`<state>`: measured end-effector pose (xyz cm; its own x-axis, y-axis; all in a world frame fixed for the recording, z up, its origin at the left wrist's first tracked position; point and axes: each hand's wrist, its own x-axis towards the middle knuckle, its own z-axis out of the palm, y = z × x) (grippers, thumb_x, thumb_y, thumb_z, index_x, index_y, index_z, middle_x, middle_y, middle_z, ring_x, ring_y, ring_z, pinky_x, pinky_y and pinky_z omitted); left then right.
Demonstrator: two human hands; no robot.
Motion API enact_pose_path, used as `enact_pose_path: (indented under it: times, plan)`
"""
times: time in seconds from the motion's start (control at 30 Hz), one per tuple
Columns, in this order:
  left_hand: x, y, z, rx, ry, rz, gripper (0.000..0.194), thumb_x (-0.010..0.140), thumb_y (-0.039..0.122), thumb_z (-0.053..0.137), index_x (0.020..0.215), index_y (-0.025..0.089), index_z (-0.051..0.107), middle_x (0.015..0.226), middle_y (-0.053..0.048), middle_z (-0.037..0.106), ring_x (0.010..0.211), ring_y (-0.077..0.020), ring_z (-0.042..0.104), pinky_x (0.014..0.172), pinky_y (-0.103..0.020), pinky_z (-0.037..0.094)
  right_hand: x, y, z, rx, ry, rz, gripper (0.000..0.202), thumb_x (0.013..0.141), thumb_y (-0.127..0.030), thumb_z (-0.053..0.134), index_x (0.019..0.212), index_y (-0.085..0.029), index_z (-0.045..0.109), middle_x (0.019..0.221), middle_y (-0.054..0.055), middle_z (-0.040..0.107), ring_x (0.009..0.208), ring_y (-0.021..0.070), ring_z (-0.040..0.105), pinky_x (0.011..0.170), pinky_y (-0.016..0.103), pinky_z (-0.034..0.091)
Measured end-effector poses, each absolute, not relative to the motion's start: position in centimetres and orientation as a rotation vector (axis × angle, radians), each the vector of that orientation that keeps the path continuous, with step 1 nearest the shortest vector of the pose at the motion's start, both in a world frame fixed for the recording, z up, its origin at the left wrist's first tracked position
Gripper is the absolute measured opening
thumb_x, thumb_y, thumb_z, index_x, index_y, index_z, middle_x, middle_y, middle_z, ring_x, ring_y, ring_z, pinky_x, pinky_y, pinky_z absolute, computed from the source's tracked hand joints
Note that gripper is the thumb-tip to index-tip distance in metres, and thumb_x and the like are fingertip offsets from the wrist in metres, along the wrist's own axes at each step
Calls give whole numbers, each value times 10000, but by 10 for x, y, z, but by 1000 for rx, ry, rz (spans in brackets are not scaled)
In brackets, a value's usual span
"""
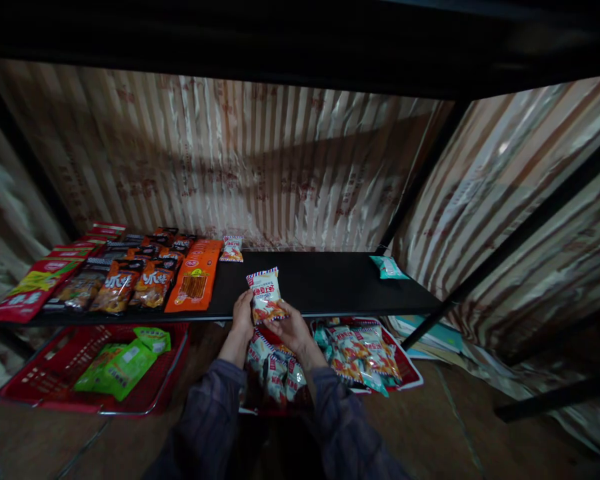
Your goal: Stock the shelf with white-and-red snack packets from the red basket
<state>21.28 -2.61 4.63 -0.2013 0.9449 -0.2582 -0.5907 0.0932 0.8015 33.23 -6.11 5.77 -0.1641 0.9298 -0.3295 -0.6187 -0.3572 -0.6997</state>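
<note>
Both hands hold one white and red snack packet [265,294] upright at the front edge of a black shelf [330,280]. My left hand [242,311] grips its left side and my right hand [290,327] grips its lower right corner. Below my hands lies a pile of similar packets [275,373] on the floor. Another packet of the same kind [231,248] stands at the back of the shelf.
Rows of orange, brown and red snack bags [130,277] fill the shelf's left part. A teal packet [387,267] lies at the right end. A red basket [55,373] with green packets sits on the floor at left; a red tray of packets [410,367] at right. Striped cloth hangs behind.
</note>
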Motion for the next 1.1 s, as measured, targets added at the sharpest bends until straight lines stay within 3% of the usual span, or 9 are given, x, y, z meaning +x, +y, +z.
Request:
enact_pose_path:
  times: [0.17, 0.37, 0.47, 0.57, 0.7, 0.87, 1.1]
  plan:
    - [198, -35, 68, 497, 881, 1454, 257, 623, 317, 702, 780, 139, 605, 661, -5, 653, 546, -109, 590, 539, -221, 438, 336, -82, 50, -845, -402, 1860, 139, 829, -214, 503, 938, -144, 554, 755, 45, 694, 614, 146, 674, 603, 251, 558]
    - [193, -43, 87, 529, 911, 1453, 264, 572, 302, 726, 724, 140, 582, 641, 0, 652, 535, -109, 585, 540, -222, 422, 332, -102, 50, -849, -437, 1807, 195, 847, -301, 557, 953, -139, 586, 815, 62, 711, 703, 145, 688, 681, 261, 560]
    - [194, -47, 96, 523, 944, 1503, 250, 551, 269, 722, 713, 146, 577, 618, 12, 641, 528, -107, 576, 538, -222, 419, 328, -113, 48, -774, -486, 1747, 197, 745, -279, 696, 879, -157, 619, 828, 43, 718, 778, 139, 682, 801, 292, 539]
    - [193, -50, 105, 502, 972, 1516, 266, 520, 279, 732, 686, 149, 570, 590, 16, 627, 506, -110, 563, 515, -226, 405, 324, -120, 45, -704, -481, 1686, 217, 610, -200, 802, 741, -178, 630, 740, -21, 708, 723, 108, 663, 862, 317, 518]
    - [192, -54, 111, 498, 978, 1556, 304, 477, 302, 749, 668, 149, 569, 576, 23, 615, 495, -104, 547, 507, -224, 389, 319, -124, 43, -721, -435, 1628, 252, 523, -199, 848, 667, -181, 642, 695, -42, 693, 664, 91, 640, 820, 299, 532]
    - [190, -54, 107, 512, 932, 1591, 262, 481, 298, 732, 626, 154, 567, 564, 28, 607, 516, -100, 545, 529, -218, 394, 315, -126, 39, -747, -438, 1576, 250, 504, -237, 857, 604, -167, 639, 631, -37, 670, 622, 93, 623, 775, 305, 545]
    - [161, -50, 114, 932, 984, 1193, 236, 497, 266, 736, 685, 133, 685, 627, -29, 656, 540, -120, 556, 518, -224, 392, 322, -135, 36, -870, -416, 1520, 327, 420, -260, 885, 565, -155, 612, 560, -47, 631, 543, 85, 593, 701, 301, 563]
